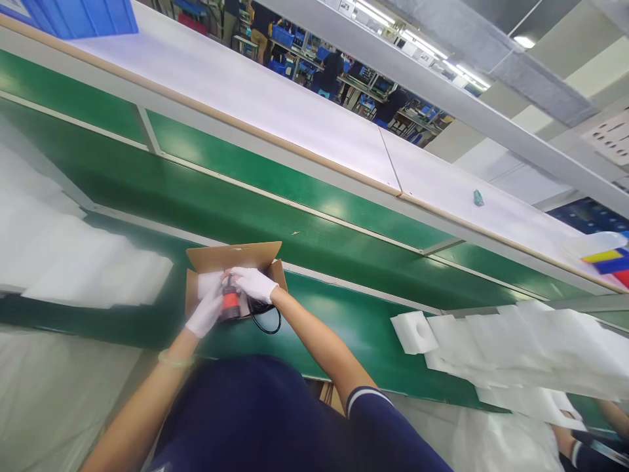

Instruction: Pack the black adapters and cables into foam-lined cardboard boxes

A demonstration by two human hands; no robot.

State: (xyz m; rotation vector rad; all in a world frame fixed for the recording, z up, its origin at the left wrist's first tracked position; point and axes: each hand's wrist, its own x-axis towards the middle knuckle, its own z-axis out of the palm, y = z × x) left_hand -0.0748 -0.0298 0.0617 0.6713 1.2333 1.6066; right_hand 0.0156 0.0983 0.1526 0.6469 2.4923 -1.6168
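An open brown cardboard box [236, 257] stands on the green belt in front of me. Both my hands wear white gloves. My left hand [205, 316] is closed around the lower part of a red and black device [230, 305] held over the box. My right hand [255, 283] grips the top of the same device. A black cord [268, 322] loops out of the device over the box's right side. White foam lining shows inside the box [209, 282].
A pile of white foam inserts [521, 351] lies on the belt to the right, another stack [73, 262] to the left. A white shelf [304, 124] runs behind the green conveyor [344, 262]. Another person's arm [570, 446] shows at the lower right. Distant workers stand at benches.
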